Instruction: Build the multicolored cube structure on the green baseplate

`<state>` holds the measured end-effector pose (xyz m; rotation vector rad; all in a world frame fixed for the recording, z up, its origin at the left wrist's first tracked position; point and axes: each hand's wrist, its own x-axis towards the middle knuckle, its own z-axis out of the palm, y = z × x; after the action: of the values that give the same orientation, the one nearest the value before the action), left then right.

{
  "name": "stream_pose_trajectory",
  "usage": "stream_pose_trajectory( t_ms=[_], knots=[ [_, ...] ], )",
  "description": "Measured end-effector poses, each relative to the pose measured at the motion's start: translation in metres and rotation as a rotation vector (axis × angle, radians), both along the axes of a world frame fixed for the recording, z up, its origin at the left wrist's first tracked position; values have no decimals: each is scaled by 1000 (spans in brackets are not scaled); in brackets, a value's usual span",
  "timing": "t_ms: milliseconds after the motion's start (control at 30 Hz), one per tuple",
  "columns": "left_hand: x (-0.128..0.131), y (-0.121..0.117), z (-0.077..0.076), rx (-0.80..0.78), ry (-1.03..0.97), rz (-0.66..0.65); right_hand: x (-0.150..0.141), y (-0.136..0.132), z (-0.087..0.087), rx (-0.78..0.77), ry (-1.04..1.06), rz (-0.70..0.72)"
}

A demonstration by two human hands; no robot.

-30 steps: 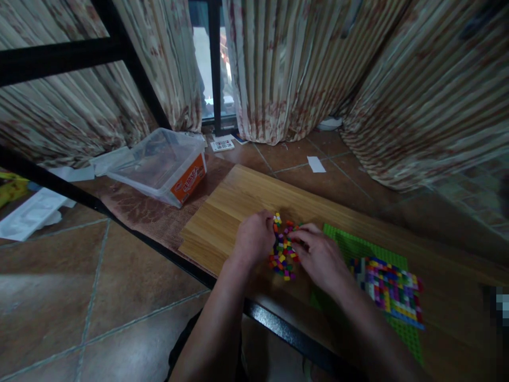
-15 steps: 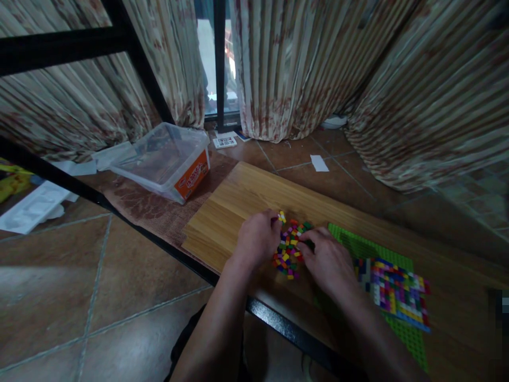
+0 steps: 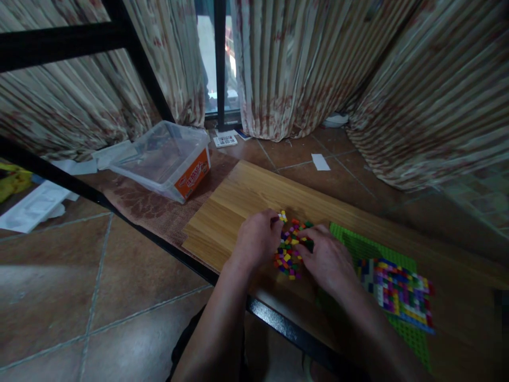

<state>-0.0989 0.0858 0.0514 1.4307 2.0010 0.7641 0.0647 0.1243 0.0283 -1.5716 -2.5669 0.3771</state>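
Observation:
A heap of small coloured bricks (image 3: 289, 246) lies on the wooden tabletop (image 3: 234, 204). My left hand (image 3: 256, 237) rests curled at the heap's left side, fingertips among the bricks. Curled over the heap's right side, my right hand (image 3: 326, 259) has its fingertips pinched in the bricks. What either hand holds is hidden. To the right lies a green baseplate (image 3: 350, 244), partly covered by a patch of fitted multicoloured bricks (image 3: 400, 292).
A clear plastic tub (image 3: 163, 159) with an orange label sits on a brown mat at the left. A black frame bar (image 3: 71, 185) runs along the table's near edge. Patterned curtains (image 3: 302, 63) hang behind, with paper scraps on the tiled floor.
Both hands have stayed over the brick heap, their fingers shifting slightly among the bricks. The view has drifted a little, nothing else has moved.

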Motion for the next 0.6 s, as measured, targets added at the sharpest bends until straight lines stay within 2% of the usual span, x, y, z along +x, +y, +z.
stream_pose_trajectory(
  t_ms=[233, 367, 467, 600],
  knots=[
    [-6, 0, 1, 8, -18, 27, -10, -1, -2, 13, -48, 10],
    [-10, -2, 0, 25, -63, 36, -8, -6, 2, 39, 50, 0],
    [-2, -4, 0, 62, -253, -60, 3, -15, 8, 103, 254, -72],
    [21, -4, -1, 49, -688, -206, 14, -31, 13, 151, 510, -184]
  ],
)
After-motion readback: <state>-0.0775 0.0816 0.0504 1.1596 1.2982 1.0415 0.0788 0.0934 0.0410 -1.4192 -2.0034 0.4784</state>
